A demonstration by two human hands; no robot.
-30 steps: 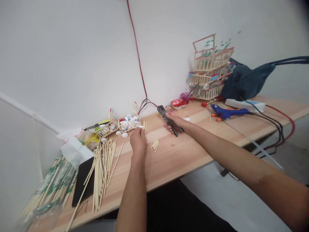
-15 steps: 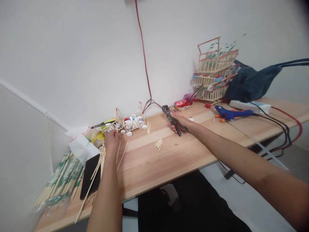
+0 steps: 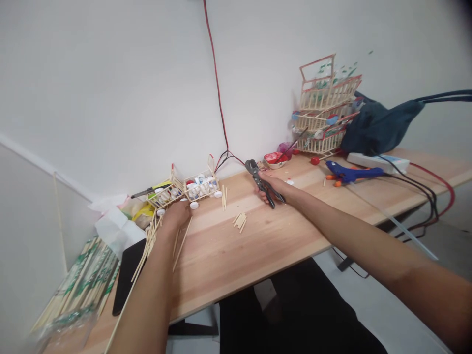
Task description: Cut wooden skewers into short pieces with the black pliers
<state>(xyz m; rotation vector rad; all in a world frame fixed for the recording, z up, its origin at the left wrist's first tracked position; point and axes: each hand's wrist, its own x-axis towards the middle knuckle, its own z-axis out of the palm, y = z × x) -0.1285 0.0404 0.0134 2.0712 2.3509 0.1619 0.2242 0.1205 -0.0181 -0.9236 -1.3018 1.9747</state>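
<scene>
My right hand [image 3: 273,186] grips a pair of pliers [image 3: 260,183] with a grey metal head and black handles, held over the middle of the table. At the left, my left hand [image 3: 177,215] is low over the table beside loose wooden sticks [image 3: 182,245]. Its fingers are mostly hidden behind the hand, so I cannot make out whether they hold anything. Just beyond it stand two small stick-built carts [image 3: 202,188] with white wheels, filled with small white items. Short cut sticks [image 3: 240,221] lie between my hands, and a few longer pieces [image 3: 224,197] lie behind them.
A blue glue gun [image 3: 352,173] and a white power strip [image 3: 378,162] with cables lie at right. Stacked stick baskets [image 3: 320,110], a dark blue bag [image 3: 376,128] and a dish of red paint [image 3: 276,159] stand behind. Wrapped chopsticks [image 3: 83,275] and a black tablet [image 3: 127,275] are at left.
My left hand has moved slightly right and nearer, its fingers now turned toward the table. The right hand keeps the pliers in about the same place. The view has shifted a little.
</scene>
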